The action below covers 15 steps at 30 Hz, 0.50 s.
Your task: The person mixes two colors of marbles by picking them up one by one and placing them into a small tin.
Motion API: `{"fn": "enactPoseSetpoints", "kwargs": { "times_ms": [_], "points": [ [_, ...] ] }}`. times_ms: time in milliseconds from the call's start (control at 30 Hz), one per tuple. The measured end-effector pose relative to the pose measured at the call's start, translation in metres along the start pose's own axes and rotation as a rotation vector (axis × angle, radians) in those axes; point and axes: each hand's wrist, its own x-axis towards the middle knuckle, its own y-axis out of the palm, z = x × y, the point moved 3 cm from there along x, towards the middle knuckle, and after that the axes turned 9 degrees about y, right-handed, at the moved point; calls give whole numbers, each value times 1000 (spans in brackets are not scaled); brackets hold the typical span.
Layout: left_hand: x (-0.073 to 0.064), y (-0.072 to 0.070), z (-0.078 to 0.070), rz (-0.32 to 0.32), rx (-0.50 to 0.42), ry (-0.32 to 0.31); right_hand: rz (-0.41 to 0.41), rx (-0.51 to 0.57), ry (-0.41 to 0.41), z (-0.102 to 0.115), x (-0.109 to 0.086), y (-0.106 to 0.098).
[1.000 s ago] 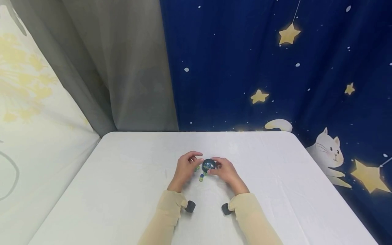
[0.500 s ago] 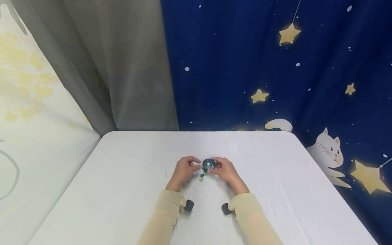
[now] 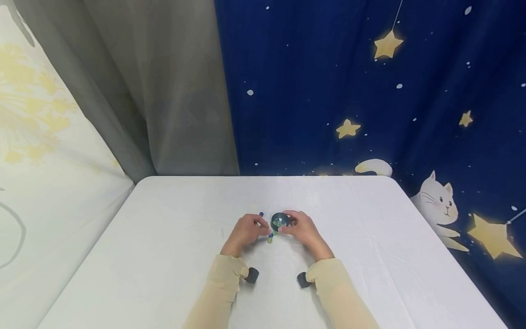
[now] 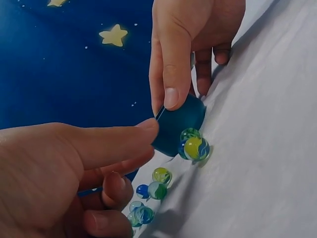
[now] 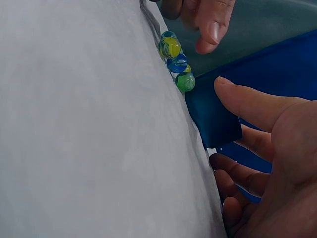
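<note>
My right hand (image 3: 303,228) grips a small dark teal cup (image 3: 280,220), thumb on its near side and fingers behind. Glass marbles show inside the cup in the head view. In the right wrist view the thumb presses the cup's wall (image 5: 213,116). Beside the cup, my left hand (image 3: 248,229) hovers with thumb and fingers loosely bent, and I see nothing between the fingertips. Yellow, blue and green marbles (image 4: 196,148) lie on the cloth against the cup. More marbles (image 4: 157,190) lie below my left fingers, partly hidden by them.
A white cloth covers the table (image 3: 176,210). One blue marble (image 3: 261,214) sits just beyond my left hand. Behind the table hang a grey curtain (image 3: 185,114) and a blue starry curtain (image 3: 296,91). Black wrist cameras (image 3: 251,275) stick out from both sleeves.
My left hand has drawn back from the cup's far left and come lower, uncovering a blue marble beyond it. The right hand stays in place holding the cup.
</note>
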Motion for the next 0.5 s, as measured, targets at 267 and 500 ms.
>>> {"fn": "enactPoseSetpoints", "kwargs": {
  "times_ms": [267,500],
  "points": [
    [-1,1,5,103,51,76,2,0,14,0,0,1],
    [-3,2,5,152,44,99,-2,-6,27,0,1,0]
  ]
}}
